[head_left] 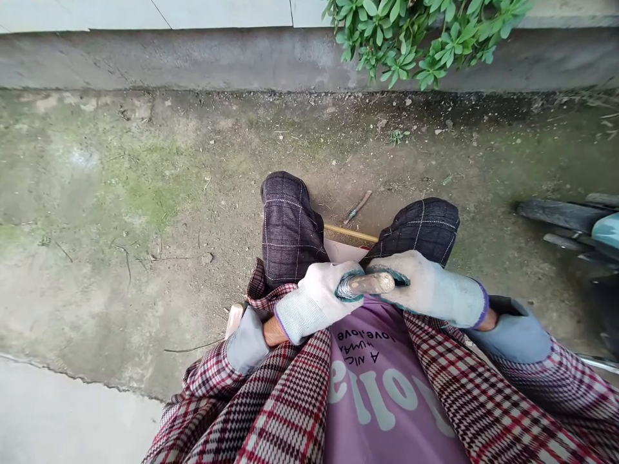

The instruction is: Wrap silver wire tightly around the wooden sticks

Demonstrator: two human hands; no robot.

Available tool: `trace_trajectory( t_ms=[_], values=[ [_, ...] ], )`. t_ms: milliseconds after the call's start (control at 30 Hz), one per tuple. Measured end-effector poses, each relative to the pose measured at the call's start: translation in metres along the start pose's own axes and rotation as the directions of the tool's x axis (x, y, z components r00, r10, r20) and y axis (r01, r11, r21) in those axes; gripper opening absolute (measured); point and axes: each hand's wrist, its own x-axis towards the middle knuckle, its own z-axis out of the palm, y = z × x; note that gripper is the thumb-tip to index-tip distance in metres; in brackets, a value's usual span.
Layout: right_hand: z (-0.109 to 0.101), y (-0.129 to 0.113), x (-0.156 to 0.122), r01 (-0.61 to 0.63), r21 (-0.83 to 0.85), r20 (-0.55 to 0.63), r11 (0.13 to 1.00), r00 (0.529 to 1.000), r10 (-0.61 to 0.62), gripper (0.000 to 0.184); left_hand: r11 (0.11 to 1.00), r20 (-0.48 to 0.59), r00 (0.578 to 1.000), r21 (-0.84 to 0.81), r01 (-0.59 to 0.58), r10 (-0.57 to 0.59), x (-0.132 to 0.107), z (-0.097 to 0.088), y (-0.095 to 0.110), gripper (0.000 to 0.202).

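Observation:
Both my hands wear white knitted gloves with dark green palms, and they meet over my lap. My left hand [323, 291] is closed around a short wooden stick [373, 283] with thin wire [345, 287] wound about it. The stick's cut end points up and to the right. On its other side my right hand [423, 282] is curled closed against the stick; its fingertips are hidden beneath. Between my knees, part of a pale flat surface [341, 250] and a yellow rod [351, 232] show. A small stick bound with wire [358, 207] lies on the ground beyond them.
A low concrete wall base [193, 61] runs across the far side, with a leafy green bush [425, 38] overhanging it. A dark wheel [556, 212] of a vehicle stands at the right. Twigs [164, 259] lie on the mossy dirt ground [145, 187]. Pale paving [62, 412] borders the lower left.

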Motion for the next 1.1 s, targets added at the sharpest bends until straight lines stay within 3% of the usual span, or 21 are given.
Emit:
trace_trajectory(
  t_ms=[67,167,267,367,500,633,767,867,1000,1100],
  values=[
    [-0.001,-0.001,0.001,-0.036,0.020,-0.020,0.999,0.999,0.036,0.014,0.998,-0.033,0.999,-0.049,0.028,-0.030,0.001,0.000,0.001,0.015],
    [-0.003,-0.004,0.003,-0.068,0.119,-0.056,0.991,0.996,0.075,0.013,0.957,-0.069,0.990,-0.271,0.103,-0.126,0.005,-0.004,0.005,0.013],
    [-0.001,-0.007,0.005,-0.022,0.223,-0.133,0.975,0.990,0.053,0.016,0.853,-0.006,0.982,-0.496,0.160,-0.188,0.009,-0.012,0.007,0.011],
    [0.005,-0.007,0.007,0.016,0.168,-0.250,0.986,0.968,0.027,0.015,0.796,-0.016,0.980,-0.586,0.150,-0.196,0.011,-0.017,0.003,0.014],
    [0.008,-0.003,0.005,-0.029,-0.060,-0.264,0.998,0.964,0.012,0.017,0.784,-0.016,0.980,-0.603,0.147,-0.196,0.011,-0.017,-0.005,0.012],
    [0.003,-0.002,0.004,-0.037,-0.133,-0.214,0.990,0.977,0.008,0.020,0.757,0.053,0.978,-0.626,0.189,-0.200,0.010,-0.016,-0.010,0.012],
    [0.004,-0.006,0.008,0.076,-0.181,-0.204,0.981,0.972,-0.113,0.016,0.829,0.011,0.990,-0.546,0.121,-0.138,0.011,-0.016,-0.007,0.013],
    [0.010,-0.008,0.010,0.082,-0.208,-0.213,0.975,0.969,-0.127,0.016,0.881,-0.044,0.991,-0.464,0.094,-0.129,0.009,-0.014,-0.002,0.016],
    [0.022,-0.009,0.014,-0.006,-0.136,-0.346,0.991,0.937,-0.042,0.017,0.895,-0.130,0.976,-0.436,0.099,-0.172,0.007,-0.006,0.003,0.016],
    [0.029,-0.007,0.019,-0.084,-0.001,-0.495,0.996,0.866,0.072,0.024,0.868,-0.210,0.956,-0.491,0.077,-0.204,0.012,0.000,-0.001,0.017]
  ],
)
